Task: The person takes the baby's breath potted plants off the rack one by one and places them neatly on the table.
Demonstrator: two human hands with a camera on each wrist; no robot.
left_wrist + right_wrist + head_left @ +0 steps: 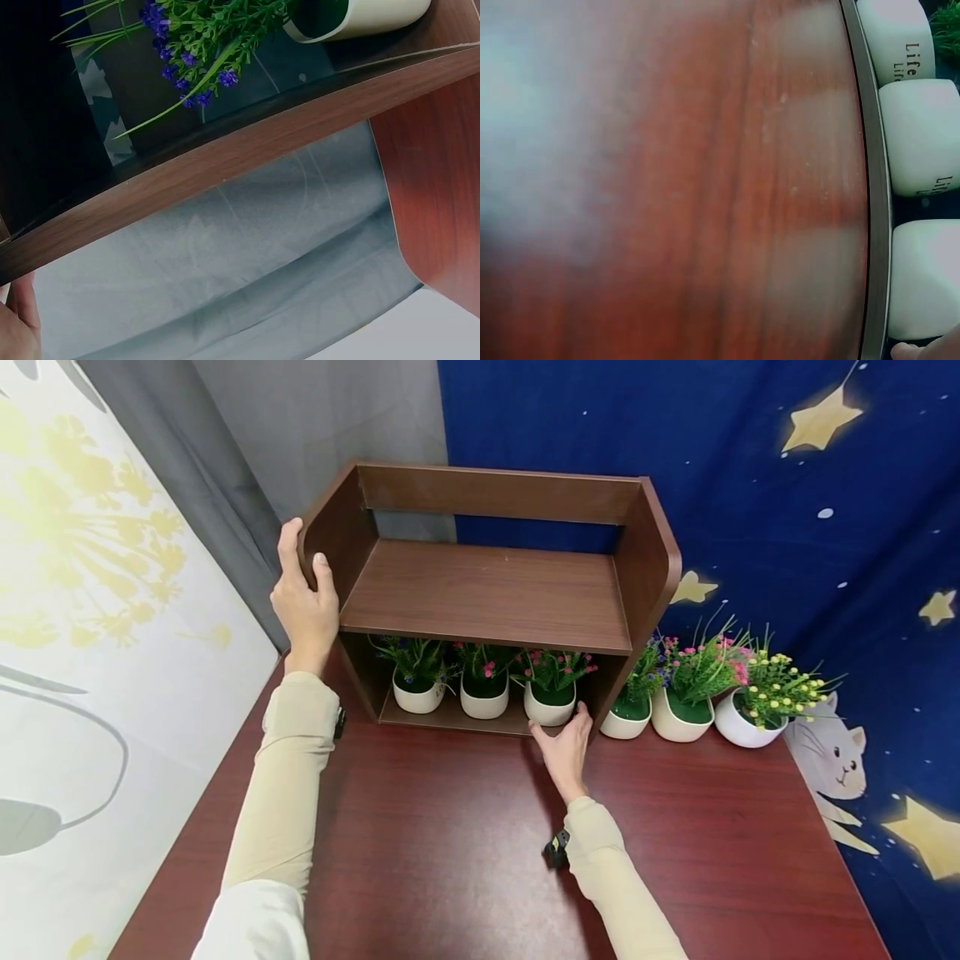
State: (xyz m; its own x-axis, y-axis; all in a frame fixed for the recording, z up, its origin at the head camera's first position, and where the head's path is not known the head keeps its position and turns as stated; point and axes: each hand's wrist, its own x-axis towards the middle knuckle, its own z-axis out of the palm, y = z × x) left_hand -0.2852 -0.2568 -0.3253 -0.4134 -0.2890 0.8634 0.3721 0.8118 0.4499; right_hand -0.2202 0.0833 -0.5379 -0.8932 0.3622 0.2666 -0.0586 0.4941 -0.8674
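A dark brown wooden desktop shelf (495,589) stands at the back of the table. My left hand (306,610) grips the front edge of its left side panel, thumb on the inner face; only part of that hand (19,322) shows in the left wrist view. Low at the shelf's right, my right hand (564,752) holds a white pot with a pink-flowered artificial plant (551,706) between thumb and fingers. Beside it in the lower compartment are another pink-flowered potted plant (483,697) and a blue-flowered potted plant (417,689).
To the shelf's right stand a purple-flowered pot (626,718), a pink-flowered pot (682,714) and a yellow-flowered pot (750,718). A grey curtain (315,410) and a blue starry curtain (570,410) hang behind the reddish table (442,827). A white patterned panel (112,610) is on the left.
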